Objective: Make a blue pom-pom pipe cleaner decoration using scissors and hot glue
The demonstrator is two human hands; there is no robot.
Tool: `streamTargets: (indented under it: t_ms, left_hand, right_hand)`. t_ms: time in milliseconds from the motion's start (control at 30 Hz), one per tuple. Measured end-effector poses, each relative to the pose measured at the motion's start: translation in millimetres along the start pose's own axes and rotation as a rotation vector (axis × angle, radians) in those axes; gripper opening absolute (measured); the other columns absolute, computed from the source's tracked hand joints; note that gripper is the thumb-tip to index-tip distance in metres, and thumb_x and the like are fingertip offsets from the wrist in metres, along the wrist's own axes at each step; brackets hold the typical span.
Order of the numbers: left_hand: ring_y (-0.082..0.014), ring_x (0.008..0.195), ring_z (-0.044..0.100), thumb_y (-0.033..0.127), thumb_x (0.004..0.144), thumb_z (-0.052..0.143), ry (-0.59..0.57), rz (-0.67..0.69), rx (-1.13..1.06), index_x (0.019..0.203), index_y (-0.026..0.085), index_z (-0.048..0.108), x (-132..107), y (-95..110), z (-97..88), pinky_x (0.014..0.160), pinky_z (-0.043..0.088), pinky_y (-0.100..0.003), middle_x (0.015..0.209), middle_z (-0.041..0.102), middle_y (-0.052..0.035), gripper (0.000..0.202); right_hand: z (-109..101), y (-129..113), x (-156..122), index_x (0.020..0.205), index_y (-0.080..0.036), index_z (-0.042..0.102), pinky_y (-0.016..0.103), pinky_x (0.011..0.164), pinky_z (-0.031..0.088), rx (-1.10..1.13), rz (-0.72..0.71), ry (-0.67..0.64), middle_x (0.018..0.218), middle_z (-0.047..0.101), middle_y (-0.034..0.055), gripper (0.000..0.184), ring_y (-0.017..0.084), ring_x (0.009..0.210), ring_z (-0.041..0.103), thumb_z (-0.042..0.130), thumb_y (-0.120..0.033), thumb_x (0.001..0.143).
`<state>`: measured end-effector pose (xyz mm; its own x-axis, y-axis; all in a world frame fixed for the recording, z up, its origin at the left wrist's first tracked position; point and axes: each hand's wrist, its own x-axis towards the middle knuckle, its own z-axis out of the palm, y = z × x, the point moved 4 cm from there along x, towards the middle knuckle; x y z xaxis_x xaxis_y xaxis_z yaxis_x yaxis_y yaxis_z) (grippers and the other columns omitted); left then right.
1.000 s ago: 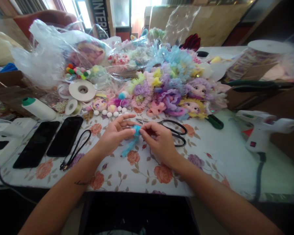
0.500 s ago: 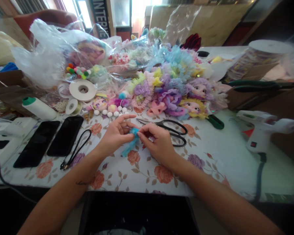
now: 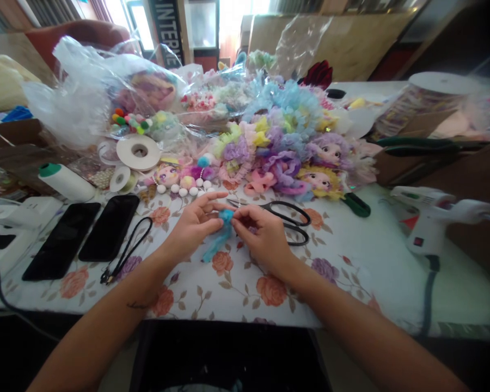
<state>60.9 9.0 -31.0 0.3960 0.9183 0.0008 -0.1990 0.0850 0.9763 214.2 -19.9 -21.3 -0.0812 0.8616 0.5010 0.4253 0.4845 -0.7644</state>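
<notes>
A strip of blue ruffled fabric (image 3: 217, 244) hangs between my two hands over the flowered tablecloth (image 3: 237, 283). My left hand (image 3: 194, 223) pinches its upper end with thumb and forefinger while the other fingers stretch out. My right hand (image 3: 261, 237) is curled and pinches the same upper end from the right. Black scissors (image 3: 288, 218) lie just behind my right hand.
Two black phones (image 3: 85, 234) and a black cord loop (image 3: 126, 250) lie at the left. A white glue gun (image 3: 433, 218) stands at the right. Doll heads, pastel ruffles (image 3: 277, 147), ribbon rolls (image 3: 139, 152), a thread spool (image 3: 65, 182) and plastic bags fill the back.
My hands have drawn slightly closer together and my fingers have shifted on the blue fabric's upper end. Everything else on the table stays put.
</notes>
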Motion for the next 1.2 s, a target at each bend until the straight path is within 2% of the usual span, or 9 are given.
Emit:
streamTargets:
  t_ms: [133,300,567,633,733,800,967,1200]
  left_hand:
    - [-0.0112,0.078,0.065,0.015,0.077,0.072,0.003,0.018,-0.011,0.126,0.021,0.056,-0.4,1.5,-2.0,0.068,0.050,-0.022,0.104,0.071,-0.0057,0.052]
    - [-0.0087,0.068,0.062,0.015,0.074,0.074,0.029,0.047,0.039,0.123,0.022,0.058,0.0,1.6,-4.1,0.061,0.048,-0.020,0.095,0.072,-0.0032,0.052]
    - [-0.0077,0.059,0.060,0.014,0.068,0.080,0.078,-0.011,-0.040,0.117,0.018,0.062,-0.2,-0.3,-5.3,0.055,0.046,-0.019,0.086,0.073,-0.0026,0.052]
    - [-0.0089,0.064,0.063,0.015,0.068,0.081,0.075,-0.040,-0.080,0.117,0.018,0.061,0.3,-0.9,-4.6,0.059,0.048,-0.020,0.089,0.073,-0.0037,0.053]
    - [-0.0137,0.081,0.068,0.022,0.073,0.079,0.040,-0.066,-0.154,0.119,0.018,0.061,1.2,-0.6,-2.3,0.071,0.053,-0.024,0.099,0.073,-0.0061,0.050]
    - [-0.0145,0.085,0.069,0.023,0.074,0.079,0.041,-0.065,-0.166,0.119,0.019,0.061,1.4,0.2,-2.2,0.074,0.053,-0.025,0.101,0.073,-0.0065,0.049]
    - [-0.0110,0.069,0.066,0.021,0.070,0.082,0.064,-0.045,-0.092,0.121,0.019,0.060,0.6,0.8,-4.7,0.063,0.051,-0.022,0.092,0.075,-0.0047,0.056]
    - [-0.0126,0.067,0.067,0.021,0.066,0.085,0.132,-0.043,-0.062,0.113,0.017,0.064,0.5,-2.0,-5.9,0.063,0.052,-0.023,0.085,0.075,-0.0045,0.052]
  right_hand:
    - [-0.9,-1.3,0.4,0.081,-0.020,0.063,0.024,0.059,0.045,0.018,0.020,-0.006,0.072,0.064,-0.0019,0.008,0.012,0.062,0.058,0.062,-0.013,0.084]
    - [1.2,-3.8,-0.2,0.081,-0.020,0.063,0.025,0.060,0.045,0.006,-0.019,-0.020,0.074,0.065,-0.0006,0.007,0.013,0.064,0.059,0.062,-0.015,0.085]
    - [4.2,-3.5,-1.3,0.079,-0.021,0.062,0.026,0.062,0.046,-0.029,-0.056,-0.052,0.074,0.064,-0.0001,0.008,0.014,0.065,0.059,0.061,-0.016,0.086]
    - [2.5,-2.6,-0.4,0.080,-0.021,0.063,0.026,0.062,0.046,-0.014,-0.026,-0.037,0.073,0.064,-0.0002,0.008,0.014,0.065,0.059,0.061,-0.017,0.087]
    - [-0.8,-0.2,1.0,0.081,-0.020,0.063,0.026,0.061,0.047,0.032,0.049,-0.006,0.073,0.064,-0.0003,0.006,0.014,0.063,0.059,0.063,-0.021,0.087]
    - [-1.6,0.4,1.3,0.082,-0.020,0.064,0.026,0.060,0.047,0.055,0.077,-0.002,0.073,0.065,-0.0003,0.005,0.014,0.063,0.059,0.063,-0.022,0.087]
    - [0.9,-2.9,0.6,0.080,-0.021,0.063,0.026,0.059,0.045,0.038,0.036,-0.024,0.072,0.064,-0.0004,0.007,0.013,0.062,0.057,0.062,-0.021,0.087]
    - [4.5,-2.8,-0.2,0.078,-0.021,0.063,0.025,0.058,0.044,0.019,-0.007,-0.037,0.070,0.063,-0.0005,0.008,0.013,0.062,0.056,0.063,-0.019,0.085]
